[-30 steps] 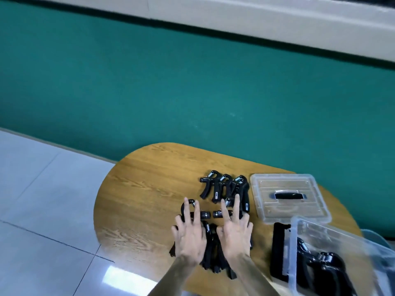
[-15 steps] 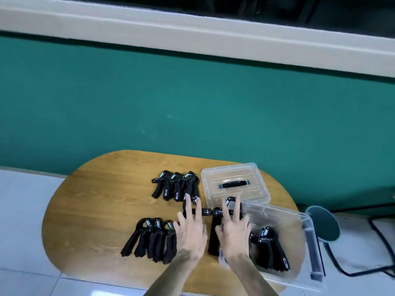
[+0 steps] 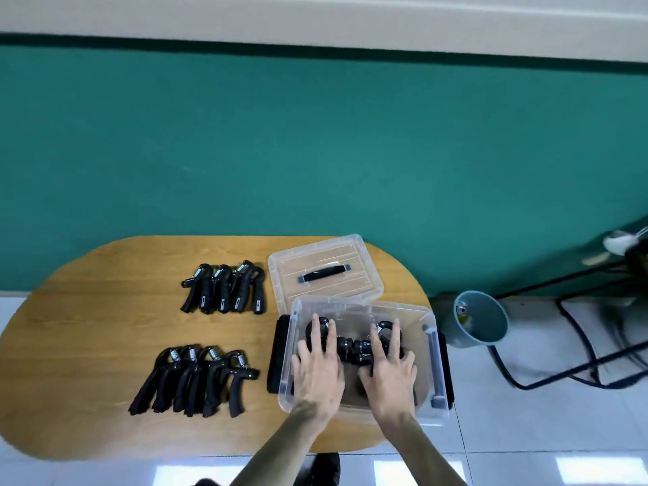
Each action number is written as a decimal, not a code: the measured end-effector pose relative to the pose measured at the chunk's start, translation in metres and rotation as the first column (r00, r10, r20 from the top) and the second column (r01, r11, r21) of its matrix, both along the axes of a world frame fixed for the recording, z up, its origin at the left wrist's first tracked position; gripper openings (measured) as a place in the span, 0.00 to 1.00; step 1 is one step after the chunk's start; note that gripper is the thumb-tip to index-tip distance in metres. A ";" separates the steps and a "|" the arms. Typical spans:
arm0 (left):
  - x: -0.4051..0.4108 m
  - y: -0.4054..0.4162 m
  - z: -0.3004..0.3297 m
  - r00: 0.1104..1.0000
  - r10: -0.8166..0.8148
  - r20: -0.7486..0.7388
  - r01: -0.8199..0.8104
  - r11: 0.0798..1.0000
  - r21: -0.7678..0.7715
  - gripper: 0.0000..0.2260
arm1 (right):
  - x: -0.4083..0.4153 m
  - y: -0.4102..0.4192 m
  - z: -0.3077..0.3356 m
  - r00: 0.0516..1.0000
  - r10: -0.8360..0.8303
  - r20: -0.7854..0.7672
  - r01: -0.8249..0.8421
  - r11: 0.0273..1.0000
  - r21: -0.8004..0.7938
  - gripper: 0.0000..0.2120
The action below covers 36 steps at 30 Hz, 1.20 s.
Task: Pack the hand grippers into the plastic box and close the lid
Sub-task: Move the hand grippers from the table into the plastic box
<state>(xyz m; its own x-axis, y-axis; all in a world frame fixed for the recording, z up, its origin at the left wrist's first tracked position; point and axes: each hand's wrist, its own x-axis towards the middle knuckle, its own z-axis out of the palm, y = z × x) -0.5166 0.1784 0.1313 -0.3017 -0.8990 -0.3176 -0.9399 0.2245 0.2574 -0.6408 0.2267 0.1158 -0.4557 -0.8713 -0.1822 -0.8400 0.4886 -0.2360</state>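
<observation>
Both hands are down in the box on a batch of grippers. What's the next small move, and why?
Probably lift both hands out and reach for the near group of grippers. The left hand and right hand lie flat on grippers already inside the plastic box, while two groups wait on the table.

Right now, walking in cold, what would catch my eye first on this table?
Probably the two hands, left hand and right hand, laid flat with fingers spread over black hand grippers inside the clear plastic box at the table's right end. Next, two neat rows of grippers wait on the wood to the left, a far row and a near row. The lid lies just behind the box.
</observation>
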 end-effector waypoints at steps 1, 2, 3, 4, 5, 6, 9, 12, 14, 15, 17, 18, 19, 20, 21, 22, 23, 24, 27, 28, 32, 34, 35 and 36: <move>-0.004 0.001 -0.005 1.000 -0.004 0.007 0.004 1.000 0.011 0.35 | -0.005 0.002 -0.004 1.000 0.002 0.008 -0.003 1.000 0.019 0.40; -0.008 0.001 -0.009 1.000 -0.005 0.009 0.005 1.000 0.020 0.35 | -0.009 0.003 -0.007 1.000 0.004 0.018 -0.004 0.999 0.036 0.39; -0.012 0.000 -0.016 1.000 -0.008 0.012 0.007 1.000 0.024 0.35 | -0.013 0.004 -0.012 1.000 0.004 0.022 -0.005 0.999 0.048 0.39; -0.014 -0.001 -0.022 1.000 -0.009 0.014 0.009 1.000 0.023 0.35 | -0.016 0.002 -0.015 1.000 0.008 0.026 -0.009 0.998 0.060 0.39; -0.016 -0.003 -0.028 1.000 -0.007 0.017 0.007 1.000 0.024 0.35 | -0.020 0.000 -0.018 0.999 0.016 0.035 -0.018 0.997 0.071 0.38; -0.019 -0.005 -0.034 1.000 -0.004 0.023 0.003 1.000 0.028 0.34 | -0.025 -0.003 -0.022 0.999 0.022 0.048 -0.026 0.997 0.079 0.38; -0.024 -0.012 -0.047 0.999 0.013 0.049 -0.014 0.999 0.039 0.33 | -0.036 -0.010 -0.033 0.996 0.038 0.076 -0.047 0.991 0.123 0.38; -0.027 -0.015 -0.061 0.998 0.023 0.063 -0.026 0.999 0.046 0.32 | -0.040 -0.012 -0.042 0.995 0.048 0.086 -0.061 0.984 0.166 0.37; -0.029 -0.017 -0.072 0.997 0.018 0.077 -0.023 0.998 0.061 0.32 | -0.043 -0.013 -0.050 0.992 0.064 0.105 -0.085 0.974 0.210 0.37; -0.030 -0.019 -0.077 0.997 0.019 0.080 -0.024 0.997 0.067 0.32 | -0.044 -0.012 -0.054 0.990 0.065 0.127 -0.092 0.971 0.221 0.37; -0.033 -0.021 -0.084 0.996 0.019 0.084 -0.025 0.997 0.076 0.33 | -0.047 -0.012 -0.061 0.985 0.061 0.161 -0.096 0.970 0.224 0.37; -0.034 -0.022 -0.088 0.996 0.019 0.087 -0.026 0.996 0.081 0.32 | -0.048 -0.013 -0.065 0.984 0.061 0.165 -0.097 0.970 0.222 0.37; -0.036 -0.023 -0.091 0.996 0.021 0.088 -0.028 0.996 0.084 0.33 | -0.049 -0.014 -0.070 0.984 0.064 0.167 -0.100 0.970 0.221 0.37; -0.037 -0.024 -0.095 0.996 0.024 0.088 -0.032 0.996 0.089 0.33 | -0.050 -0.015 -0.073 0.982 0.069 0.174 -0.106 0.970 0.218 0.38; -0.038 -0.025 -0.098 0.995 0.026 0.092 -0.034 0.995 0.096 0.33 | -0.050 -0.016 -0.076 0.981 0.077 0.180 -0.116 0.969 0.218 0.38; -0.038 -0.025 -0.100 0.995 0.023 0.097 -0.034 0.994 0.104 0.33 | -0.051 -0.017 -0.078 0.979 0.093 0.180 -0.132 0.966 0.223 0.37; -0.038 -0.026 -0.104 0.994 0.018 0.103 -0.030 0.993 0.113 0.33 | -0.052 -0.017 -0.081 0.978 0.111 0.179 -0.151 0.961 0.231 0.37; -0.038 -0.027 -0.106 0.994 0.013 0.110 -0.026 0.993 0.118 0.33 | -0.053 -0.017 -0.083 0.975 0.128 0.181 -0.169 0.956 0.238 0.37; -0.038 -0.030 -0.114 0.990 -0.002 0.138 -0.016 0.992 0.123 0.34 | -0.054 -0.015 -0.093 0.971 0.160 0.179 -0.202 0.947 0.249 0.36; -0.038 -0.031 -0.116 0.989 -0.006 0.145 -0.013 0.992 0.128 0.35 | -0.054 -0.015 -0.096 0.971 0.165 0.173 -0.205 0.947 0.247 0.36; -0.038 -0.033 -0.124 0.982 -0.027 0.184 0.005 0.992 0.123 0.36 | -0.052 -0.019 -0.106 0.969 0.195 0.149 -0.231 0.932 0.280 0.41; -0.039 -0.033 -0.127 0.980 -0.036 0.198 0.013 0.993 0.116 0.37 | -0.051 -0.019 -0.108 0.967 0.219 0.127 -0.246 0.931 0.271 0.44; -0.039 -0.033 -0.128 0.978 -0.042 0.203 0.019 0.993 0.114 0.37 | -0.050 -0.019 -0.110 0.966 0.231 0.116 -0.255 0.927 0.276 0.46; -0.039 -0.032 -0.130 0.977 -0.044 0.210 0.021 0.994 0.110 0.37 | -0.049 -0.020 -0.110 0.965 0.239 0.107 -0.260 0.919 0.296 0.47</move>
<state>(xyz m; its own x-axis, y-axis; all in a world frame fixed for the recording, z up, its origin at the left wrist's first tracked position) -0.5558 0.1463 0.0015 -0.2462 -0.8471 -0.4709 -0.9681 0.2380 0.0779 -0.6902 0.2066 0.0059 -0.2084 -0.8524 -0.4796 -0.9313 0.3227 -0.1688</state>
